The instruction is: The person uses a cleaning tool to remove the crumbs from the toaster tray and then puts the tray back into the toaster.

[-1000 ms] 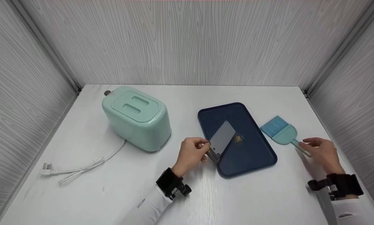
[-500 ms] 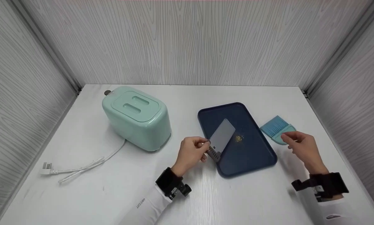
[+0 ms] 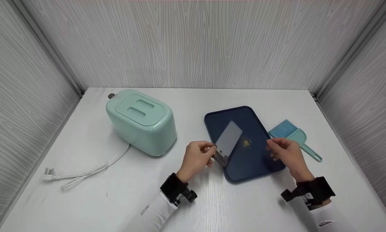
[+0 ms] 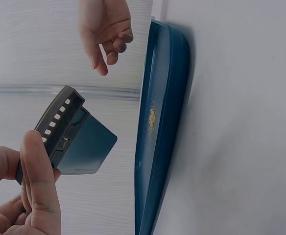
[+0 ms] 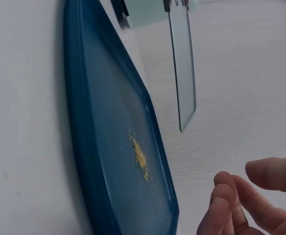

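Observation:
My left hand (image 3: 197, 158) pinches the dark slotted end of a crumb tray (image 3: 230, 137), a thin, pale, shiny plate. Its plate tilts in the air above the left part of a navy serving tray (image 3: 260, 161). A small patch of yellow crumbs (image 3: 246, 142) lies on the serving tray, also plain in the right wrist view. Over that tray's right edge hovers my right hand (image 3: 288, 154), fingers loosely bent and holding nothing. Beside it on the table lies a small turquoise brush (image 3: 297, 136), its bristles at the serving tray's edge and part of it hidden by the hand.
A mint-green toaster (image 3: 141, 122) with a two-slot top stands at the left back. Its white cord (image 3: 83, 175) runs to a plug (image 3: 47, 174) at far left. A small brown round piece (image 3: 111, 95) sits behind the toaster. Wood-grain walls enclose the white table.
My right hand has moved left, away from the brush handle to the serving tray's edge, leaving the brush where it was. The crumb tray in my left hand has tilted slightly.

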Action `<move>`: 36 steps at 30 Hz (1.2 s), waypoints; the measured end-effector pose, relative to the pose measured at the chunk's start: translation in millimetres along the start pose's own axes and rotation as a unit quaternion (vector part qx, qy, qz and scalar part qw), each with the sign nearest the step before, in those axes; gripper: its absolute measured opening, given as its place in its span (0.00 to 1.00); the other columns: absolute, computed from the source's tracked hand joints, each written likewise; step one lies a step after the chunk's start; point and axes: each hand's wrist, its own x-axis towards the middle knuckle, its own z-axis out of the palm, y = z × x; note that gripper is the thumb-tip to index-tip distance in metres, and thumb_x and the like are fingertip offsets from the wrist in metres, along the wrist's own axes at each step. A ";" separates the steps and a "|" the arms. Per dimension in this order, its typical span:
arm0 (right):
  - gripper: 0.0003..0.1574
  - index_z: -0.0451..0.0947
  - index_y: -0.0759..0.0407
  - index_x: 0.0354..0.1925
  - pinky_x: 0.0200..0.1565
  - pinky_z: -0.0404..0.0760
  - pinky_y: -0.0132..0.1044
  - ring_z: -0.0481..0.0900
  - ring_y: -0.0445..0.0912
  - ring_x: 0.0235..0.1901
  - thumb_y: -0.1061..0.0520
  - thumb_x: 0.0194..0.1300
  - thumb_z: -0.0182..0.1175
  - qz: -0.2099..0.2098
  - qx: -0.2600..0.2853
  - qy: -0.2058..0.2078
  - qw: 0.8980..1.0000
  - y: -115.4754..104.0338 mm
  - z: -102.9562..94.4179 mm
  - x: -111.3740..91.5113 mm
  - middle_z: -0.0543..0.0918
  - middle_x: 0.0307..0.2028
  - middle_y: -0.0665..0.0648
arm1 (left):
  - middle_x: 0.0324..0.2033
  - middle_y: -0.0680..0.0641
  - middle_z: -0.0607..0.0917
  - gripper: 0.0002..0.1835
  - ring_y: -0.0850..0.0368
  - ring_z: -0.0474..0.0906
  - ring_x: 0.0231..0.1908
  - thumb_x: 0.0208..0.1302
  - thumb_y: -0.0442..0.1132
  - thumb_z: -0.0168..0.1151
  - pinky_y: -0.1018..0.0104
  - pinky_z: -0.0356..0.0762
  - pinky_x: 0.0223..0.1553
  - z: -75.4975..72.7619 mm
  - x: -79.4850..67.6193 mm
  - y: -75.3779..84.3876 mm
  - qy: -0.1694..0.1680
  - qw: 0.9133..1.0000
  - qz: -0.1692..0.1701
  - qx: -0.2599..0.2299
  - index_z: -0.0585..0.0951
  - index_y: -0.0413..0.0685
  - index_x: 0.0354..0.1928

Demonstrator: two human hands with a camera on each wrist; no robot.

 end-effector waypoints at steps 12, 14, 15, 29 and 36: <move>0.30 0.76 0.79 0.57 0.42 0.90 0.40 0.88 0.46 0.33 0.53 0.72 0.66 -0.001 0.116 -0.035 0.993 7.2 39.8 -10.5 0.89 0.39 0.63 | 0.23 0.47 0.86 0.11 0.63 0.79 0.15 0.71 0.32 0.63 0.70 0.84 0.20 1.1 1.9 -1.1 -0.005 1.000 0.013 0.001 0.86 0.30 0.47; 0.31 0.75 0.79 0.58 0.44 0.90 0.42 0.88 0.48 0.34 0.53 0.72 0.66 0.001 0.129 -0.048 0.990 8.2 45.7 -12.0 0.89 0.41 0.66 | 0.24 0.47 0.86 0.11 0.63 0.79 0.15 0.71 0.32 0.62 0.70 0.84 0.21 1.0 1.1 -0.9 -0.006 1.000 0.017 0.003 0.86 0.30 0.48; 0.32 0.75 0.79 0.58 0.45 0.90 0.43 0.88 0.48 0.35 0.53 0.72 0.67 0.004 0.137 -0.054 0.989 8.9 48.5 -12.9 0.88 0.41 0.67 | 0.24 0.47 0.86 0.11 0.63 0.79 0.15 0.71 0.31 0.62 0.70 0.84 0.21 1.0 0.8 -0.8 -0.006 1.000 0.018 0.004 0.86 0.31 0.48; 0.38 0.72 0.74 0.65 0.57 0.86 0.45 0.88 0.48 0.43 0.48 0.71 0.67 0.090 0.221 -0.116 0.964 -2.8 87.0 -28.3 0.87 0.46 0.63 | 0.23 0.48 0.86 0.11 0.64 0.78 0.14 0.71 0.32 0.63 0.71 0.82 0.19 1.6 1.3 -2.5 0.000 1.000 0.012 -0.005 0.86 0.30 0.47; 0.34 0.74 0.72 0.62 0.57 0.86 0.45 0.88 0.48 0.43 0.47 0.72 0.66 0.093 0.236 -0.124 0.959 -5.9 102.7 -30.5 0.87 0.43 0.59 | 0.23 0.49 0.85 0.11 0.64 0.78 0.14 0.71 0.32 0.63 0.70 0.82 0.19 1.8 1.5 -2.4 -0.001 1.000 0.008 -0.004 0.86 0.31 0.47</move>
